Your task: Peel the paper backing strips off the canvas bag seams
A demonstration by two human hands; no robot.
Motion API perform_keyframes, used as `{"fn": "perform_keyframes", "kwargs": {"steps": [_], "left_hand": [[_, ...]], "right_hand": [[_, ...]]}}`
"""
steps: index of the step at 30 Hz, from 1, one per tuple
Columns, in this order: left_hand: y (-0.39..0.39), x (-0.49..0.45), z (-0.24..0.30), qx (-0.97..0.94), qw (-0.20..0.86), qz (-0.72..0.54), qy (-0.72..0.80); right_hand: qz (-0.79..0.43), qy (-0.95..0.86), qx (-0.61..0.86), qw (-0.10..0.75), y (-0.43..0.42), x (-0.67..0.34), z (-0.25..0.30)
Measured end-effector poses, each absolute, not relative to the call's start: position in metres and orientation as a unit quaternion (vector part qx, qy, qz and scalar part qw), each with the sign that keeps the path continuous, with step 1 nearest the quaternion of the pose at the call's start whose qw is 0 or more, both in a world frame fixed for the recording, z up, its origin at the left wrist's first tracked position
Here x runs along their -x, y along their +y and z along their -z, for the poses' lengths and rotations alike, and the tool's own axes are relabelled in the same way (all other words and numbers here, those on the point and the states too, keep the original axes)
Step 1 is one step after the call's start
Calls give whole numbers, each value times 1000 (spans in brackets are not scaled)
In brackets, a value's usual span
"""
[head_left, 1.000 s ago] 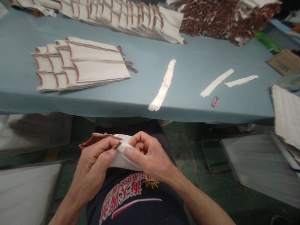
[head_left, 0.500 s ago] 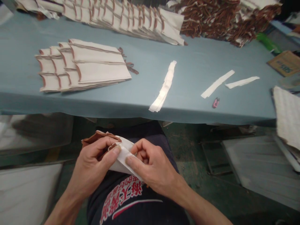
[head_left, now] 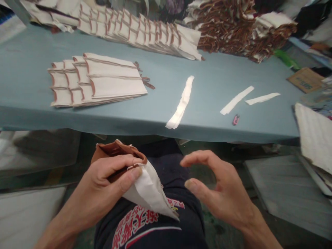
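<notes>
My left hand (head_left: 109,181) is closed on a cream fabric piece with brown trim (head_left: 147,188), pinching it at its brown top edge above my lap; the pale part hangs down to the right. My right hand (head_left: 215,188) hovers beside it with fingers curved and apart, holding nothing. On the blue table (head_left: 160,114) ahead lies a fanned stack of the same folded cream pieces (head_left: 95,81), and a pile of white strips (head_left: 181,103) sits near the front edge.
A long row of cream pieces (head_left: 140,31) and a heap of brown-trimmed ones (head_left: 233,27) line the table's far side. Two loose white strips (head_left: 237,100) and a small pink object (head_left: 236,119) lie at right. Woven sacks (head_left: 313,135) stand at the right edge.
My right hand has let go of the fabric piece and moved right, fingers opening. The left hand keeps hold, and the piece now hangs unfolded downward.
</notes>
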State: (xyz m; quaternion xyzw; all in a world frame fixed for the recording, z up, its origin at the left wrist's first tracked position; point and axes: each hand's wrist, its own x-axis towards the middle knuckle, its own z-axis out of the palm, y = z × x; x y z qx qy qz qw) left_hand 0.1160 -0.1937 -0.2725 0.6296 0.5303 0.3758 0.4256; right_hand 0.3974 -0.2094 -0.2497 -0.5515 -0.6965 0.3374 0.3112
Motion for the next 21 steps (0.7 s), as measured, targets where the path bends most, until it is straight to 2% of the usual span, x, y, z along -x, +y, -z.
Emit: {"fn": "perform_keyframes", "kwargs": {"steps": [3, 5, 11, 16, 21], "left_hand": [[-193, -121, 258, -670, 410, -367, 498], [-195, -124, 249, -695, 400, -358, 478], [-207, -112, 252, -742, 314, -371, 462], [-214, -105, 264, -726, 325, -351, 495], [-204, -117, 255, -700, 342, -361, 512]], "right_hand": [[-381, -729, 393, 411, -190, -365, 246], [-416, -738, 314, 428, -177, -342, 247], [-465, -791, 230, 324, -149, -321, 256], [-402, -844, 268, 232, -143, -329, 259], [-288, -895, 298, 164, -147, -329, 249]]}}
